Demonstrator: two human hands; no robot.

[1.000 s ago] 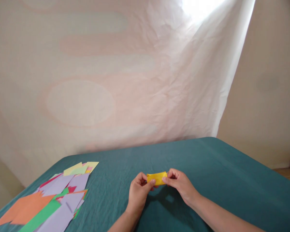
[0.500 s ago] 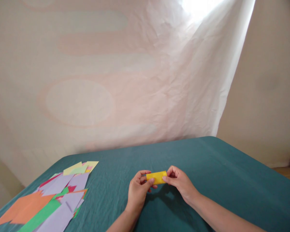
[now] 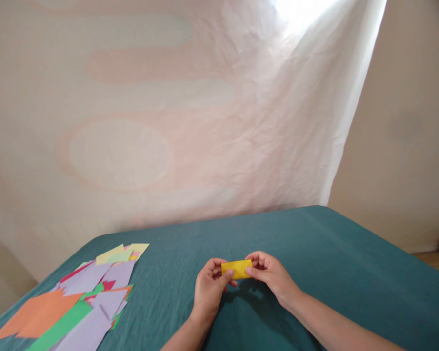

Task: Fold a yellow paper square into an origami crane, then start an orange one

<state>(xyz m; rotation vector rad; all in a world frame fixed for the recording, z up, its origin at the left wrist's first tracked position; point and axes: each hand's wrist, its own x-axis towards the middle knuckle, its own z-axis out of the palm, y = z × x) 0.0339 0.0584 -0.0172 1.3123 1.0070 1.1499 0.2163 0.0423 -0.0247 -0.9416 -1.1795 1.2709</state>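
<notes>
A small yellow rectangle of folded paper (image 3: 237,268) is held up a little above the green cloth, its long side running left to right. My left hand (image 3: 209,287) grips its left end, thumb on the near face and fingers behind. At the right end, my right hand (image 3: 272,277) pinches the paper between thumb and fingers. The fingertips behind the paper are partly hidden. Below both hands a shadow falls on the cloth.
A teal-green cloth (image 3: 168,292) covers the table. On its left lies a loose pile of coloured paper: orange sheets (image 3: 40,314), lilac sheets (image 3: 86,331), a green strip (image 3: 64,326) and pale yellow pieces (image 3: 111,254). Behind the table hangs a pale patterned sheet (image 3: 205,146).
My right hand's fingers have shifted slightly to the left behind the paper's right end. The yellow paper and my left hand stay almost in place.
</notes>
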